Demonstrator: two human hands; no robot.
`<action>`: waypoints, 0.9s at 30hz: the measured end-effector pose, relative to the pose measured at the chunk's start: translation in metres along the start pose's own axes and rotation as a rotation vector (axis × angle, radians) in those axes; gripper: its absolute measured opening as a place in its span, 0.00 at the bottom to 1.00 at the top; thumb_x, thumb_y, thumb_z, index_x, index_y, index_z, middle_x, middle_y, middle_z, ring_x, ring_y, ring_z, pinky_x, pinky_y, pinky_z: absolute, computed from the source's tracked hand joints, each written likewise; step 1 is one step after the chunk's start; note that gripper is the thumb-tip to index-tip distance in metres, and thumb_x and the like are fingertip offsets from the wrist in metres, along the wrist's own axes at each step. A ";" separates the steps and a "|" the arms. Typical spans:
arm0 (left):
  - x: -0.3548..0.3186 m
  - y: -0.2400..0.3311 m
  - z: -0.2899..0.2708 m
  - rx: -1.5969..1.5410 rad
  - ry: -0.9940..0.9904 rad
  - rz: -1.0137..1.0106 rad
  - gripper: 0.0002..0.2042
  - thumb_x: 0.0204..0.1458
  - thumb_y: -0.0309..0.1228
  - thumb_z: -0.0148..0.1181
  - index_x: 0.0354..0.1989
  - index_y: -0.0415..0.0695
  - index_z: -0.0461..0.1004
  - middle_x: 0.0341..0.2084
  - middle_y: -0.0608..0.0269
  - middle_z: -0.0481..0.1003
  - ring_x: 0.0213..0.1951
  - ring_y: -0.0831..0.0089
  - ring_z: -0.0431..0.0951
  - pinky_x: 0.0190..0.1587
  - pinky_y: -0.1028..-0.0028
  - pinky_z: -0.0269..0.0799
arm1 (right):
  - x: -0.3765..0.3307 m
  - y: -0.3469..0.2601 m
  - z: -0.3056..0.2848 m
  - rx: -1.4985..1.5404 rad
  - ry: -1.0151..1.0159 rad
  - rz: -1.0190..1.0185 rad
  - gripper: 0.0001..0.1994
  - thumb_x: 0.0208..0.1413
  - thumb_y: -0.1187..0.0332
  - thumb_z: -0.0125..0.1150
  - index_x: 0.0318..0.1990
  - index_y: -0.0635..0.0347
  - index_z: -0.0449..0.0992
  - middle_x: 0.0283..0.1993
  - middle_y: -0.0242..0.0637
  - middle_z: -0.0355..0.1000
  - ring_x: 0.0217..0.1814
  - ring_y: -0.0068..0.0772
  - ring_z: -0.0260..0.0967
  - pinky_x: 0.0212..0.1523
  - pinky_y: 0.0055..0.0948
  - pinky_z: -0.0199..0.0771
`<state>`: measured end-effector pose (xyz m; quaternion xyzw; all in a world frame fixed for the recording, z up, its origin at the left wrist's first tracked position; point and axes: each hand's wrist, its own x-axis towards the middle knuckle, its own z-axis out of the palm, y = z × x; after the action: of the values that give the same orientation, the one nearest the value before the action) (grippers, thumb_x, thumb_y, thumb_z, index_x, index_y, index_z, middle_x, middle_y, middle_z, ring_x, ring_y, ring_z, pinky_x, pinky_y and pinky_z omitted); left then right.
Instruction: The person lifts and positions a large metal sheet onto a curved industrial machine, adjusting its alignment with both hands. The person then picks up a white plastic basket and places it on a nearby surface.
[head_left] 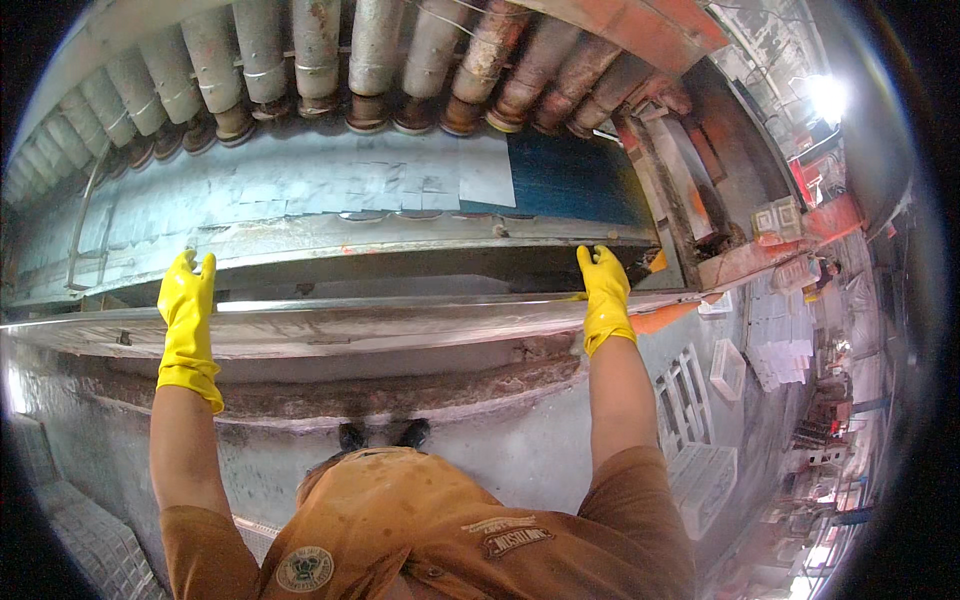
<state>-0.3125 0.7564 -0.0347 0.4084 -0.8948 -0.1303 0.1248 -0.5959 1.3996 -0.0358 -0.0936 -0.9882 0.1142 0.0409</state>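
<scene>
Both my hands wear yellow rubber gloves and reach out over the front of a long machine. My left hand [187,300] is at the metal ledge [400,245], its thumb and fingers parted at the tips. Far to the right, my right hand [605,290] is at the same ledge, fingers also parted. I see nothing held in either; whether the fingertips touch the ledge is hard to tell. Behind it, thin pale overlapping sheets [330,175] lie on a dark blue bed [570,180]. A dark gap separates the ledge from a long metal rail [400,312] nearer me.
A row of thick, worn pipes [375,60] hangs above the bed. A bent metal rod [85,220] stands at the left. White plastic crates [705,480] and a slatted white rack [685,395] are on the floor at right. More crates [95,535] sit at lower left.
</scene>
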 end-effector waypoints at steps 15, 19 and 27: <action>-0.004 0.006 -0.009 0.007 -0.021 -0.032 0.28 0.59 0.53 0.58 0.59 0.43 0.76 0.53 0.49 0.79 0.55 0.53 0.79 0.56 0.62 0.73 | -0.012 -0.022 -0.022 -0.107 -0.133 -0.065 0.44 0.56 0.35 0.60 0.71 0.58 0.64 0.70 0.52 0.66 0.72 0.53 0.62 0.70 0.46 0.62; -0.005 0.004 -0.011 -0.053 0.025 -0.047 0.29 0.59 0.54 0.57 0.57 0.42 0.77 0.51 0.49 0.80 0.54 0.52 0.79 0.56 0.61 0.73 | -0.015 -0.020 -0.019 0.066 -0.056 -0.198 0.40 0.60 0.42 0.62 0.71 0.61 0.62 0.69 0.54 0.66 0.71 0.50 0.65 0.69 0.44 0.65; 0.002 -0.009 0.010 -0.062 0.032 0.004 0.30 0.60 0.52 0.57 0.62 0.40 0.73 0.60 0.46 0.74 0.63 0.52 0.71 0.67 0.61 0.64 | -0.053 -0.030 -0.123 1.263 0.009 -0.439 0.25 0.69 0.60 0.59 0.66 0.66 0.67 0.62 0.45 0.73 0.57 0.34 0.75 0.59 0.32 0.75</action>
<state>-0.3109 0.7506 -0.0467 0.4046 -0.8890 -0.1513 0.1518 -0.5372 1.3876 0.0871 0.1512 -0.7273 0.6596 0.1144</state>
